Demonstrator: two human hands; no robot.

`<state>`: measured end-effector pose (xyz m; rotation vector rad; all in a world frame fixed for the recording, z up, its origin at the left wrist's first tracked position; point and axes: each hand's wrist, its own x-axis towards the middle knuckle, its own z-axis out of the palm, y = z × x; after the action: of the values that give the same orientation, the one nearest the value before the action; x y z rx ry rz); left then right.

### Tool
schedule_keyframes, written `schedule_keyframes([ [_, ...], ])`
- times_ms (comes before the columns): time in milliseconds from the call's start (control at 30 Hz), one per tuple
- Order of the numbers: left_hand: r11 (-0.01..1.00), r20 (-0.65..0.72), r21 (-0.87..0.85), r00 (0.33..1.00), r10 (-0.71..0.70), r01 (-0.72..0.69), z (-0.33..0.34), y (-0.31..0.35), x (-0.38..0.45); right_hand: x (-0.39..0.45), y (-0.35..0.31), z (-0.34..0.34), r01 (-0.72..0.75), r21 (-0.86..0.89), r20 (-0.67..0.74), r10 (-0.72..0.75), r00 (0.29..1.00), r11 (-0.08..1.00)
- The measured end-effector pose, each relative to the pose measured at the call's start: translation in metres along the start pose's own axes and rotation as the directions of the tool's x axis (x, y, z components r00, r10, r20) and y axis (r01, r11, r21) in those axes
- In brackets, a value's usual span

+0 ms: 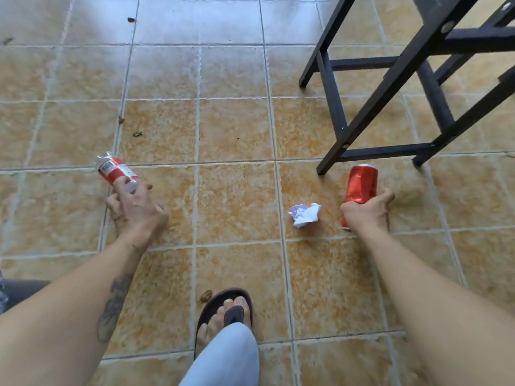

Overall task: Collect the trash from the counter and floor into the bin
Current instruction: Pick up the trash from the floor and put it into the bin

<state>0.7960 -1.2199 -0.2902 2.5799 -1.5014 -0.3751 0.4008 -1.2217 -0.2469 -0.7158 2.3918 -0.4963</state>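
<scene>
My left hand [136, 207] grips the lower end of a clear plastic bottle [113, 168] with a red label, which points up and to the left over the tiled floor. A red soda can [361, 183] is wrapped in my right hand [367, 211], its top pointing away from me. Between the two hands, closer to the right one, a crumpled white paper ball [304, 214] lies on the floor. No bin is in view.
A black stool frame [390, 87] stands at the upper right, one leg ending just beyond the can. My sandalled foot [225, 310] is at the bottom centre, with a small brown scrap [206, 296] beside it. Small bits of debris [136, 133] dot the tiles at the left.
</scene>
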Motion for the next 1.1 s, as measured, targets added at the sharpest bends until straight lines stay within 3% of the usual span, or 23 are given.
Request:
schedule_keyframes([
  [100, 0.998, 0.036, -0.057, 0.999, 0.018, -0.016, -0.003, 0.003, -0.003, -0.019, -0.002, -0.005, 0.014, 0.068, 0.08, -0.019, 0.997, 0.998],
  [267, 0.991, 0.066, -0.06, 0.991, 0.12, -0.117, -0.004, 0.015, -0.011, -0.045, -0.003, 0.003, 0.306, -0.075, 0.309, -0.269, 0.912, 0.949],
  [467, 0.971, 0.139, -0.014, 0.961, 0.239, -0.239, -0.002, 0.032, -0.01, -0.056, -0.005, 0.031, 0.499, -0.271, 0.511, -0.316, 0.799, 0.823],
  [533, 0.971, 0.138, -0.053, 0.962, 0.236, -0.231, -0.001, 0.038, -0.01, -0.06, -0.003, 0.035, 0.501, -0.296, 0.56, -0.277, 0.781, 0.814],
  [767, 0.987, 0.182, -0.124, 0.98, -0.076, 0.1, -0.004, 0.052, -0.005, -0.066, 0.007, 0.039, 0.498, -0.309, 0.576, -0.257, 0.776, 0.81],
  [900, 0.981, 0.253, -0.178, 0.967, -0.029, 0.076, -0.002, 0.058, -0.012, -0.063, 0.003, 0.039, 0.411, -0.209, 0.534, -0.248, 0.808, 0.887],
  [1100, 0.898, 0.305, -0.429, 0.951, 0.044, 0.096, -0.043, 0.094, -0.058, -0.085, -0.012, 0.002, 0.333, -0.084, 0.485, -0.254, 0.837, 0.939],
])
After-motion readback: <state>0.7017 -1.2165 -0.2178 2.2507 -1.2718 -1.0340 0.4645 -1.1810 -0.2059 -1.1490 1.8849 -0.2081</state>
